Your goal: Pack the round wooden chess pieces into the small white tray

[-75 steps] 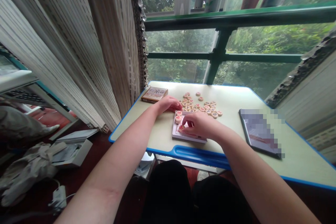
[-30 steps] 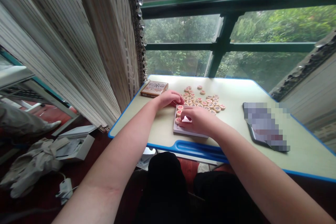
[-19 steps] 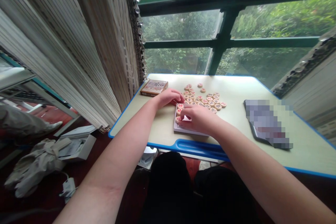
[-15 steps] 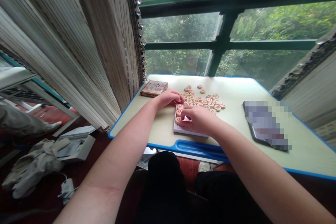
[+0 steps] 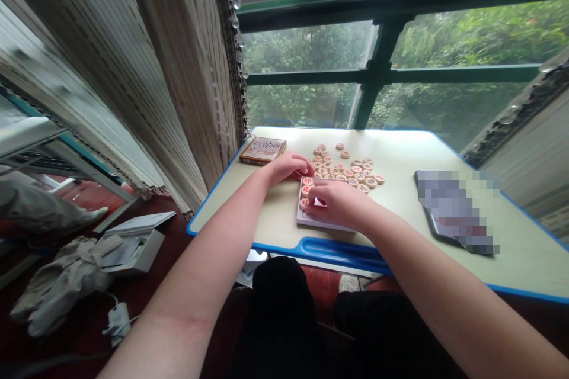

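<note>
Little had shifted since a moment before: both hands stayed put. Right hand (image 5: pixel 338 202) lay curled over the shallow tray (image 5: pixel 311 220), fingertips on a disc piece there; whether it pinched the piece was unclear. Left hand (image 5: pixel 291 164) rested loosely curled at the tray's far corner, beside the scattered pieces (image 5: pixel 349 169). Bare tabletop (image 5: pixel 400 154) lay open beyond them, by the window.
</note>
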Action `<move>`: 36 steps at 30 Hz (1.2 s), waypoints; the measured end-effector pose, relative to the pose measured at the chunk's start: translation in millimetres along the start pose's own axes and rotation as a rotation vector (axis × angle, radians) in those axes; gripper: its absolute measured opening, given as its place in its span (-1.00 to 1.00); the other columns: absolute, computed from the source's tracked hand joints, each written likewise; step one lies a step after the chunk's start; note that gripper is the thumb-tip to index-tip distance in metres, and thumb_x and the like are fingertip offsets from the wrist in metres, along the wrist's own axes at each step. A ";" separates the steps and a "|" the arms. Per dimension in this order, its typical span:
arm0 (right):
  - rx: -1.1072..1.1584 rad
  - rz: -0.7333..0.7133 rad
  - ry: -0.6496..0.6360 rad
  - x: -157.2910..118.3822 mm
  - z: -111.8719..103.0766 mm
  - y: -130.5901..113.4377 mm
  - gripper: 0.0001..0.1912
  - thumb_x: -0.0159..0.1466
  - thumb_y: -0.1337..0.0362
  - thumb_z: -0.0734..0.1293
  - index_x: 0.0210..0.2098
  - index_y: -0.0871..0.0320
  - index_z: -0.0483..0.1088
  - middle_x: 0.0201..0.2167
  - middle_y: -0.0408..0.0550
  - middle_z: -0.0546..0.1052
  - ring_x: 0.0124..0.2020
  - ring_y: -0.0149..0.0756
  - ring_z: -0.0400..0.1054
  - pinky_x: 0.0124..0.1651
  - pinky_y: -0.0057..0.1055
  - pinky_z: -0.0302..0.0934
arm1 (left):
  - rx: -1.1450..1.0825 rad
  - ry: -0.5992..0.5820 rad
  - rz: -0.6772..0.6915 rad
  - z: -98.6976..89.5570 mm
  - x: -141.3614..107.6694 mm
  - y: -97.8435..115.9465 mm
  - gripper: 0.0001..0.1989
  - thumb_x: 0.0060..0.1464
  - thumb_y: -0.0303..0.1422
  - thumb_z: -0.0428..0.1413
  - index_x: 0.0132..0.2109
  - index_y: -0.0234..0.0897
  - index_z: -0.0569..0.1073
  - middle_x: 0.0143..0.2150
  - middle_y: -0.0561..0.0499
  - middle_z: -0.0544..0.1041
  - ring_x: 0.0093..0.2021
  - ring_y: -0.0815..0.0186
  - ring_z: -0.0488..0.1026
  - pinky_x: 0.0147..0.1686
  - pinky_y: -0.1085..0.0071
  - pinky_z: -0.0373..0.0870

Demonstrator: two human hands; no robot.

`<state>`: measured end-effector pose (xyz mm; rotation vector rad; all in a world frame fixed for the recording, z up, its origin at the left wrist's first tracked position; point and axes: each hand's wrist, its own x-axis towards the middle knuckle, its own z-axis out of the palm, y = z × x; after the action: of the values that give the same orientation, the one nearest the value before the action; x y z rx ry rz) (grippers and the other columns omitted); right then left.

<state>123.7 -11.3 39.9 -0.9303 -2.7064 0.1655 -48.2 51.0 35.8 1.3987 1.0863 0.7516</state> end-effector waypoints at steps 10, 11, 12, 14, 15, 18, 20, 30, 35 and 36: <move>-0.030 0.008 0.001 1.6 2.2 0.3 -0.80 0.20 0.23 0.27 -0.51 0.17 0.39 -0.43 -0.08 0.46 -0.49 -0.42 0.23 -0.44 -0.49 0.01 | -0.015 -0.001 -0.003 0.5 0.0 1.1 -0.83 -0.29 -0.56 0.02 -0.50 -0.41 0.50 -0.46 -0.03 0.53 -0.40 0.37 0.43 -0.30 0.43 0.39; -0.027 0.008 0.002 1.4 1.9 0.1 -0.80 0.20 0.24 0.27 -0.52 0.17 0.39 -0.43 -0.08 0.46 -0.49 -0.43 0.22 -0.44 -0.49 0.01 | -0.016 -0.001 -0.004 0.4 0.1 1.1 -0.83 -0.30 -0.56 0.02 -0.50 -0.41 0.50 -0.47 -0.03 0.53 -0.41 0.37 0.43 -0.32 0.44 0.39; -0.024 0.005 0.002 1.0 1.4 -0.1 -0.81 0.19 0.25 0.28 -0.52 0.17 0.39 -0.43 -0.09 0.46 -0.50 -0.43 0.22 -0.44 -0.49 0.01 | -0.018 -0.001 -0.006 0.2 0.3 1.0 -0.82 -0.30 -0.56 0.01 -0.51 -0.41 0.51 -0.47 -0.03 0.53 -0.41 0.37 0.43 -0.33 0.44 0.39; -0.016 -0.004 -0.001 -0.2 0.2 -0.1 -0.85 0.17 0.28 0.30 -0.52 0.17 0.39 -0.44 -0.10 0.46 -0.51 -0.44 0.21 -0.44 -0.49 0.00 | -0.026 -0.001 -0.012 -0.3 1.0 0.2 -0.81 -0.30 -0.56 0.01 -0.50 -0.41 0.51 -0.48 -0.03 0.53 -0.42 0.37 0.43 -0.35 0.45 0.38; -0.009 -0.008 -0.005 -0.9 -0.4 0.3 -0.87 0.15 0.29 0.31 -0.52 0.17 0.39 -0.44 -0.10 0.45 -0.52 -0.45 0.21 -0.44 -0.50 0.00 | -0.030 -0.001 -0.015 -0.7 1.4 -0.3 -0.80 -0.31 -0.56 0.00 -0.50 -0.41 0.51 -0.48 -0.03 0.53 -0.42 0.37 0.43 -0.35 0.45 0.38; 0.007 0.004 -0.007 -1.7 -3.3 3.8 -0.86 0.15 0.29 0.32 -0.52 0.17 0.39 -0.47 -0.11 0.45 -0.52 -0.44 0.21 -0.44 -0.49 -0.01 | -0.041 0.000 -0.020 -1.6 2.6 -1.5 -0.78 -0.31 -0.57 -0.02 -0.49 -0.41 0.51 -0.48 -0.03 0.54 -0.43 0.38 0.43 -0.34 0.43 0.39; 0.000 0.061 0.040 -0.8 -6.6 9.1 -0.81 0.19 0.25 0.29 -0.52 0.17 0.39 -0.51 -0.10 0.45 -0.51 -0.41 0.22 -0.43 -0.49 0.00 | -0.049 0.003 -0.020 -1.7 2.8 -1.5 -0.78 -0.31 -0.58 -0.02 -0.50 -0.41 0.51 -0.48 -0.04 0.54 -0.43 0.37 0.44 -0.33 0.42 0.40; -0.244 0.763 0.136 -1.0 -15.2 69.5 -0.74 0.25 0.25 0.18 -0.29 0.21 0.47 -0.27 0.11 0.53 -0.28 -0.20 0.37 -0.30 -0.39 0.10 | -0.020 0.039 -0.021 2.6 4.2 -4.8 -0.81 -0.33 -0.53 0.00 -0.53 -0.39 0.51 -0.48 -0.03 0.54 -0.45 0.37 0.43 -0.42 0.47 0.36; -0.228 0.828 0.151 -4.6 -10.1 85.1 -0.69 0.25 0.28 0.17 -0.12 0.21 0.47 -0.15 0.14 0.48 -0.17 -0.19 0.35 -0.15 -0.37 0.11 | -0.006 0.021 -0.005 2.8 2.5 -5.9 -0.83 -0.32 -0.47 0.05 -0.49 -0.38 0.51 -0.46 -0.04 0.55 -0.44 0.37 0.43 -0.44 0.48 0.34; -0.219 0.806 0.150 -4.5 -9.2 86.1 -0.69 0.25 0.28 0.17 -0.13 0.19 0.48 -0.15 0.13 0.48 -0.16 -0.19 0.34 -0.11 -0.36 0.10 | -0.006 0.011 0.002 3.3 1.8 -5.3 -0.83 -0.32 -0.45 0.06 -0.48 -0.38 0.51 -0.45 -0.05 0.55 -0.44 0.36 0.43 -0.44 0.47 0.34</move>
<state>180.2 53.8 30.9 -1.9611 -2.0917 -0.0495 -45.6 50.9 29.9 1.3920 1.0906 0.7647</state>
